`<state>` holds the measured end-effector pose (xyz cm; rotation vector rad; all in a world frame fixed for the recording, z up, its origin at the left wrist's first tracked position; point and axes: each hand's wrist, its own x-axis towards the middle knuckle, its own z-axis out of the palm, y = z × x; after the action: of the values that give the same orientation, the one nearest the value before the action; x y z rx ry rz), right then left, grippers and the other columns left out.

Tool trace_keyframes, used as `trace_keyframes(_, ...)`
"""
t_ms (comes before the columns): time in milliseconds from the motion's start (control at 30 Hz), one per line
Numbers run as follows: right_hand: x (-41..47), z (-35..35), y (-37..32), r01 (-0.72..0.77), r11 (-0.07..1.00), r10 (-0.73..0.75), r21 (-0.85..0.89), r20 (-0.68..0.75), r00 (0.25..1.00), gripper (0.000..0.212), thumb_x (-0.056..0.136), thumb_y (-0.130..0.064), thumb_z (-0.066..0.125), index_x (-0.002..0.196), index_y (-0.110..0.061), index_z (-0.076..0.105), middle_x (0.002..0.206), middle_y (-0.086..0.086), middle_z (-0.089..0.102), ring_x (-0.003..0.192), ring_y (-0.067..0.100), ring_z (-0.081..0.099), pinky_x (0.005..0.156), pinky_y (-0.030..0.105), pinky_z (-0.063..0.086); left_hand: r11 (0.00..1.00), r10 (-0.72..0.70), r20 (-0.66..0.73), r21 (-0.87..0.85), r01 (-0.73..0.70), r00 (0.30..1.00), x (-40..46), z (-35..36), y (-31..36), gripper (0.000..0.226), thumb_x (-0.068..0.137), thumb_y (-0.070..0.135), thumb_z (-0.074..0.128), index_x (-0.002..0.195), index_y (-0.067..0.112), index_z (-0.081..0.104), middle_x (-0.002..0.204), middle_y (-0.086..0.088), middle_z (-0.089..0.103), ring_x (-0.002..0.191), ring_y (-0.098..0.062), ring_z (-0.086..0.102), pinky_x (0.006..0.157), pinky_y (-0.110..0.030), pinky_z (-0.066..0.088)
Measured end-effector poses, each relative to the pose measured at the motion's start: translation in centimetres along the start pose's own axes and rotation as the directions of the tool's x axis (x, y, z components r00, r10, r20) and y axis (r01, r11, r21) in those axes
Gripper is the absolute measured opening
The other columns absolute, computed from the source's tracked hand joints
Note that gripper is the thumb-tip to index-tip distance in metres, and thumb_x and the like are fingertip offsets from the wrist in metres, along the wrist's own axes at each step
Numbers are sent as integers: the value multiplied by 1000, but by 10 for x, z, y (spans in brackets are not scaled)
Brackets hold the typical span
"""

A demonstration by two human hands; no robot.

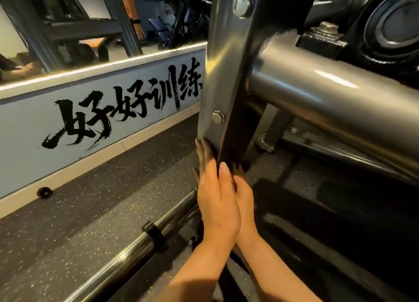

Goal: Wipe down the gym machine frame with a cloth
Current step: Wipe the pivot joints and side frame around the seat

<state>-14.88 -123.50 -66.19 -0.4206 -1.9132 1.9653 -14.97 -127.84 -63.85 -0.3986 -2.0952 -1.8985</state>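
Observation:
The gym machine's grey upright post point(223, 79) rises through the middle of the view, with two bolts on its left face. My left hand point(216, 202) lies flat against the post's lower left face, fingers straight and thumb along the front edge. My right hand point(246, 202) sits just behind it, largely covered by my left hand. Its fingertips reach onto the post's dark shadowed right face, and their curl is hard to make out. No cloth shows in either hand. A thick grey horizontal tube point(335, 102) joins the post from the right.
A chrome barbell bar point(127, 254) with a black collar lies on the speckled rubber floor at lower left. A low wall panel point(27, 129) with black brush lettering and a mirror above it runs along the left. Dark machine parts fill the right side.

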Motion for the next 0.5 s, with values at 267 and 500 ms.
trace_keyframes(267, 30, -11, -35, 105, 965, -59, 239, -191, 980, 64, 94, 11, 39, 145, -28, 41, 144, -3, 44, 117, -3, 51, 58, 3, 47, 995, -101, 14, 22, 101, 995, -15, -2, -38, 39, 100, 36, 37, 135, 26, 51, 129, 8, 57, 121, -5, 51, 105, -41, 41)
trace_keyframes(500, 5, 9, 58, -134, 986, 143, -98, 97, 985, 30, 100, -22, 47, 122, -5, 60, 108, 10, 67, 79, 3, 63, 77, 28, 52, 962, -211, 28, -169, 213, 977, -15, -4, -40, 35, 101, 19, 42, 130, 37, 52, 132, 2, 57, 123, -14, 54, 105, -45, 44)
